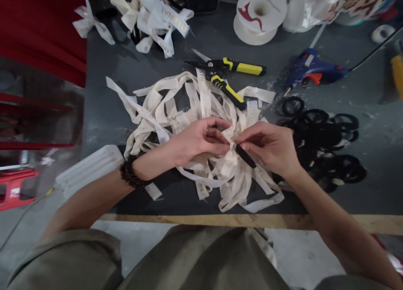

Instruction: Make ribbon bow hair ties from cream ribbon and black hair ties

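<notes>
Between my two hands is a cream ribbon bow [231, 135] with a black hair tie [245, 155] hanging from its middle. My left hand [204, 138] pinches the bow's left side between thumb and fingers. From the right, my right hand [267, 145] grips the knot area with thumb and forefinger, close to the hair tie. Below and around both hands lies a loose heap of printed cream ribbon [160, 98]. The exact hold of the fingertips is partly hidden by the ribbon.
Yellow-black snips [225, 67] lie open beyond the ribbon heap. At the right are a blue glue gun [315, 67] and a pile of black hair ties [324, 134]. A ribbon spool [260, 12] and finished bows [154, 19] stand at the back; a white lamp-like object [90, 168] is left.
</notes>
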A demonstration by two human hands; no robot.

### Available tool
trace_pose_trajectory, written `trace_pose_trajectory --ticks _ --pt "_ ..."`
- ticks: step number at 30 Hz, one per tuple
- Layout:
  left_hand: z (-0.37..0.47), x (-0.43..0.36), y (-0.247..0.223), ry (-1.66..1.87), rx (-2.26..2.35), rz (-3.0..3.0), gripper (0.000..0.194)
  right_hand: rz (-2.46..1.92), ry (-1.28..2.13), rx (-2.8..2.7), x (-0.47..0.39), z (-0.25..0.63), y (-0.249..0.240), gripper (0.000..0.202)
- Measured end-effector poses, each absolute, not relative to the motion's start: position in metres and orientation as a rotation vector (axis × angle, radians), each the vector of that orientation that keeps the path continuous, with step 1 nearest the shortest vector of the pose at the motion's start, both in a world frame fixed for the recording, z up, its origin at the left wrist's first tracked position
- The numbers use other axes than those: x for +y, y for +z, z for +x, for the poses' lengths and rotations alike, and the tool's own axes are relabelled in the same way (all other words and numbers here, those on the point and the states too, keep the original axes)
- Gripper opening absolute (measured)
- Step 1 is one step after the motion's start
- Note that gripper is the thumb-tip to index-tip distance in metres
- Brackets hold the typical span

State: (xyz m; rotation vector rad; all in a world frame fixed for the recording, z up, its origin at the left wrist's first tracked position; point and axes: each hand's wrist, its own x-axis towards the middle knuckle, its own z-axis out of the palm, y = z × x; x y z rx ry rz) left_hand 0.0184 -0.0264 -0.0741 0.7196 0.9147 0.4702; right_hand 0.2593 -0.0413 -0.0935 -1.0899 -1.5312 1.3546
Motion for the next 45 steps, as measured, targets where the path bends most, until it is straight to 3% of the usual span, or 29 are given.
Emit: trace_pose_trajectory --ticks 19,27,39,45 --pt "0.0183 -0.0247 -0.0682 0.403 0.925 0.796 0.053 -1.007 1.305 -1.679 -0.0406 0.2624 -0.0943 0.004" --pt "0.0186 -0.0243 -0.0667 0.364 0.934 0.858 0.058 -1.076 1.305 -1.707 -0.0413 0.2628 -0.0958 0.019" --pt "0.0162 -0.0253 -0.0697 0.316 0.933 1.010 0.068 -1.011 1.252 -1.807 -0.0399 0.2597 -0.0941 0.007" --pt "0.0162 -0.0251 -0.0711 0.287 0.923 1.050 0.068 -1.059 1.235 -1.810 -0.0413 0.2591 -0.0934 0.011"
